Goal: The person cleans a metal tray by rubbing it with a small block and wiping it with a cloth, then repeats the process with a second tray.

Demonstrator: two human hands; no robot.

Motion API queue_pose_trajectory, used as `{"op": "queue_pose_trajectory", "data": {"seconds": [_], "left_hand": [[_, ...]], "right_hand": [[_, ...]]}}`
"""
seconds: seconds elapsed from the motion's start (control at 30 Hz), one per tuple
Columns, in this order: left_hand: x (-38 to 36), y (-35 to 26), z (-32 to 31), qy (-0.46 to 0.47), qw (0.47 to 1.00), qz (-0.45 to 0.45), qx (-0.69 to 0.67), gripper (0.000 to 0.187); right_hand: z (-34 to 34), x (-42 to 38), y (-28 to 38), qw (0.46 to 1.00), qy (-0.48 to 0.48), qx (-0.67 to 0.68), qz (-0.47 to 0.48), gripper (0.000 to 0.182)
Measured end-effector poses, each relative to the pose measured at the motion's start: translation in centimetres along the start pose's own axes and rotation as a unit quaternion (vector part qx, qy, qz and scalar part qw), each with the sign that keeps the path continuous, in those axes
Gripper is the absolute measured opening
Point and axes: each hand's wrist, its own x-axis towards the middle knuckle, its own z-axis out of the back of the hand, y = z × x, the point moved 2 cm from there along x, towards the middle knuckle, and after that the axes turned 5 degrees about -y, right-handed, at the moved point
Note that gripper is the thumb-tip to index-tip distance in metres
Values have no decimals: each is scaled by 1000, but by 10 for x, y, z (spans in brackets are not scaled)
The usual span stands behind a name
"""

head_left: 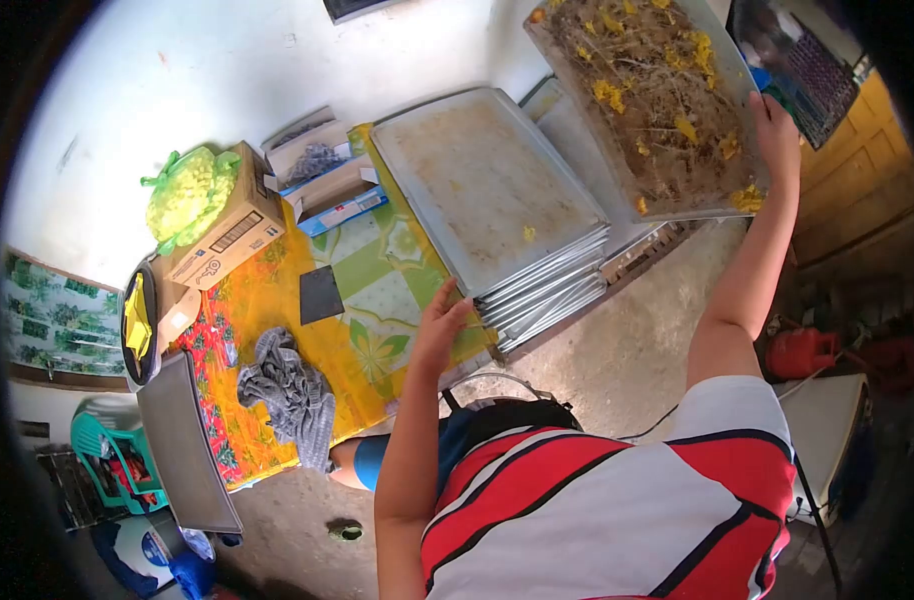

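My right hand (775, 135) is closed on the right edge of a metal baking tray (667, 125), raised at the upper right. Brown residue and scattered yellow bits cover that tray. At the front left corner of a stack of metal baking trays (492, 185), my left hand (442, 325) has its fingers curled at the top tray's edge. The top tray has brown stains and a small yellow bit. A crumpled grey cloth (287, 385) lies on the table to the left of my left hand.
The table (377, 350) wears a yellow, green and red patterned cover. A dark square (322, 295), an open blue-and-white box (342, 200) and a cardboard box (232, 225) with a green bag (192, 195) are on it. Beyond stand a green chair (117, 455) and a red gas cylinder (802, 352).
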Motion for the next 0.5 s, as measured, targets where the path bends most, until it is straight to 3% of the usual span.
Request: {"op": "queue_pose_trajectory", "data": {"seconds": [0.1, 0.13, 0.5], "left_hand": [[1, 3, 1, -2, 1000, -3, -8, 65], [2, 3, 2, -2, 1000, -6, -12, 64], [6, 10, 9, -20, 999, 8, -30, 47]], "right_hand": [[-8, -16, 21, 998, -14, -63, 9, 56], [-19, -14, 21, 995, 32, -96, 1, 50], [-206, -82, -8, 970, 184, -154, 29, 38]]}}
